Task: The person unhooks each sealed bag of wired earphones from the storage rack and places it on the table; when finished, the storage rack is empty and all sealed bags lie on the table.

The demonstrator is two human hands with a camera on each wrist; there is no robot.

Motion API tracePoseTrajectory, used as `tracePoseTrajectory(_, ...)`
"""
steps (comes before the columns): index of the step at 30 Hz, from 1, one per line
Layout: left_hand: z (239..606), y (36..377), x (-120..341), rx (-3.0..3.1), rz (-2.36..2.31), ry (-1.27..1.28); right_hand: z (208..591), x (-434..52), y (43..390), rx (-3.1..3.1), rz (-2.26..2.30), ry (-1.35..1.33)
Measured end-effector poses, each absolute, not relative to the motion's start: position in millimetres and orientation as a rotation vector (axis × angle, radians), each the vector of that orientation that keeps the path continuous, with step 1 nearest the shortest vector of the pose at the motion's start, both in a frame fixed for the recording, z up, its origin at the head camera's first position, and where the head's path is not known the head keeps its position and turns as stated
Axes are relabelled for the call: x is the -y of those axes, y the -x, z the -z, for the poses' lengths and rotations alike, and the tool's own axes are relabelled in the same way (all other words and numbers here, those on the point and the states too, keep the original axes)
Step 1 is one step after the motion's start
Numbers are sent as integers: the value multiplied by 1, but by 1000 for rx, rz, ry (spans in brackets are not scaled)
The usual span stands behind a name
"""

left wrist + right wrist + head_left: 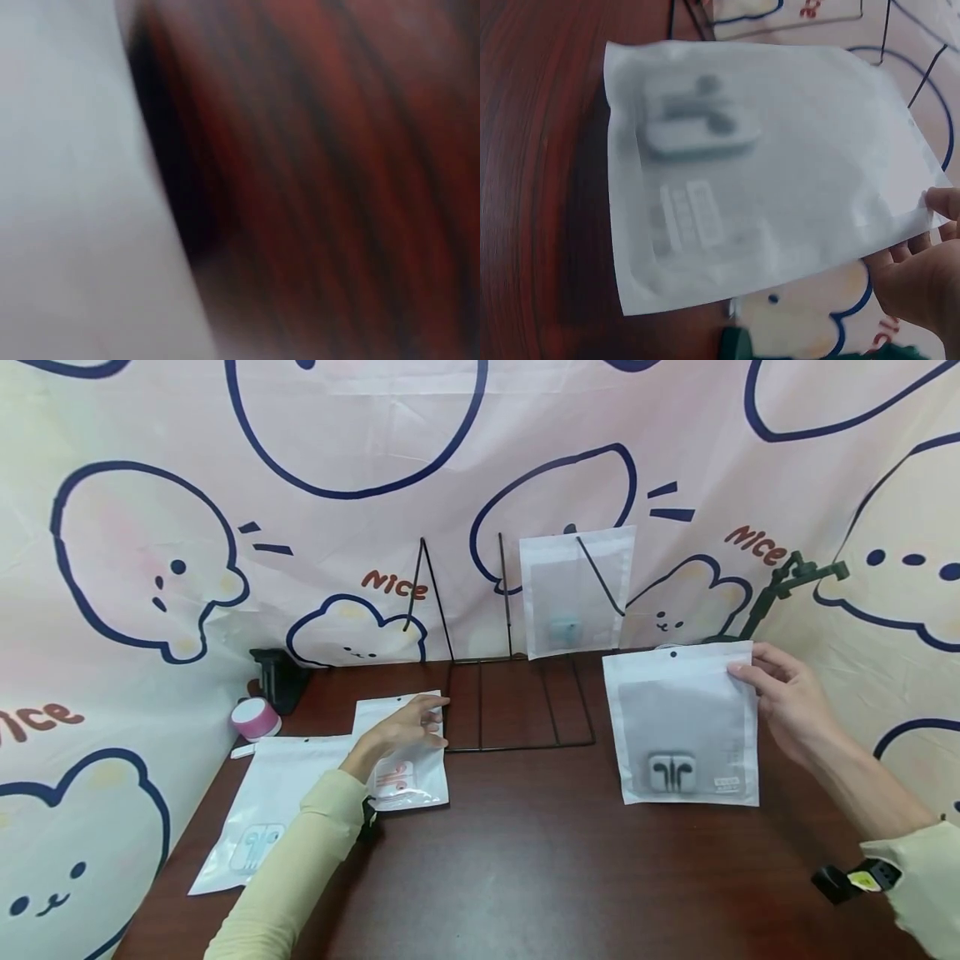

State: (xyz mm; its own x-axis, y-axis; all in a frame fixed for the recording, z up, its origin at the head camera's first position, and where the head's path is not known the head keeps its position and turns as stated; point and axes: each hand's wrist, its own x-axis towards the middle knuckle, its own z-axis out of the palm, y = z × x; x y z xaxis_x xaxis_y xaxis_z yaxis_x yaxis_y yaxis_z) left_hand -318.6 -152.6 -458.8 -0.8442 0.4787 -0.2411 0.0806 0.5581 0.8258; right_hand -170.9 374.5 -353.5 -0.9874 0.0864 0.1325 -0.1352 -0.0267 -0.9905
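- right hand (787,706) pinches top corner of grey earphone pouch (684,727), held upright, bottom edge on table (525,852), not yet on rack
- left hand (408,727) fingers loosely spread, resting on red earphone pouch (401,760) lying flat; not gripped
- blue earphone pouch (251,810) flat beside it, untouched
- wire rack (517,702) behind, one pouch (576,593) already leaning in it
- looks like one placed, three left

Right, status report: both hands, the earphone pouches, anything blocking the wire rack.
Right hand pinches grey earphone pouch by its top corner, bottom edge on table. Left hand rests on orange earphone pouch. Wire rack already holds one pouch; nothing blocking it.
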Motion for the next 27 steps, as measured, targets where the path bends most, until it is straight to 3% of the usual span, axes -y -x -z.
tracePoseTrajectory(14,455,315,152,-2335,-1240,-424,402,-407,215,2414,-1922,329)
tracePoseTrajectory(27,455,316,152,-2337,-1236,-428,446,-394,253,2457,-1871,565)
